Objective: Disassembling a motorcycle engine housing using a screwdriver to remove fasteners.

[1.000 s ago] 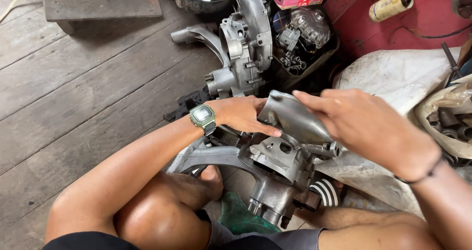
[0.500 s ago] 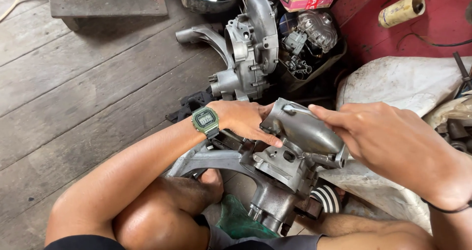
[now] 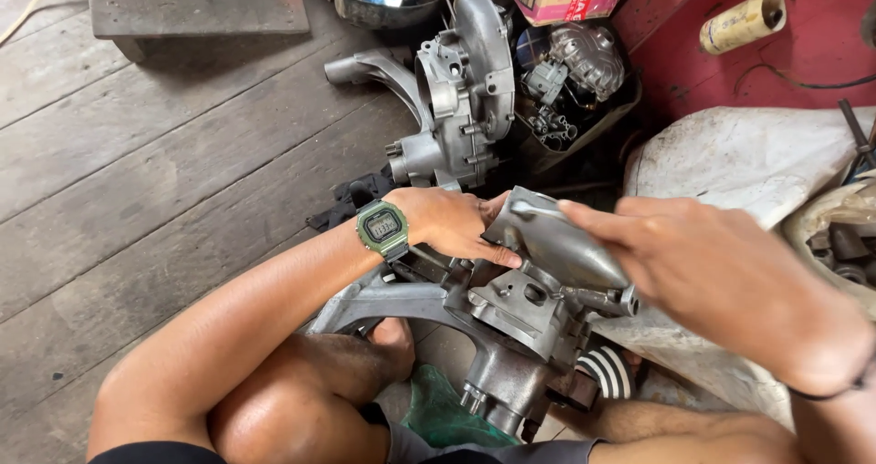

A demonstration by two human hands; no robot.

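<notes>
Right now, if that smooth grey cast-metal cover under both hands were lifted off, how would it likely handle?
The smooth grey cast-metal cover looks rigid, so it probably would not flex. Its rounded, polished-looking surface may be slippery, though the left hand and right hand both touch it. Being solid-looking metal, it is likely fairly heavy for its size.

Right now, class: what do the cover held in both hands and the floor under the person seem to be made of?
Cover: likely cast aluminium, dull silver-grey with a soft sheen. Floor: weathered wooden planks, with visible grain and seams.
</notes>
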